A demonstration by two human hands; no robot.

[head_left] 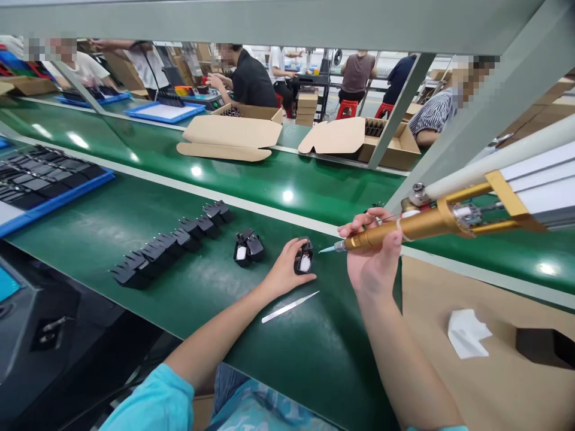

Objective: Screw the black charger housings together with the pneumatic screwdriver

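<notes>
My left hand (287,266) is closed around a small black plastic housing (304,258) with a white part inside it, held at the green bench top (215,299). In my right hand (372,257) lies a gold-coloured glue dispensing gun (386,233), my fingers wrapped round its barrel. Its thin pale-blue nozzle points left and ends just right of the housing, apart from it. Metal tweezers (290,307) lie on the bench below my left hand. Left of that hand sits another opened black housing (248,247), a white part showing in it.
A slanted row of black housings (166,246) stands to the left. Further left is a blue-edged tray (58,197) of black units. Cardboard (431,371) at right bears a white tissue (468,334) and a black block (544,347). A metal frame crosses above; co-workers sit beyond.
</notes>
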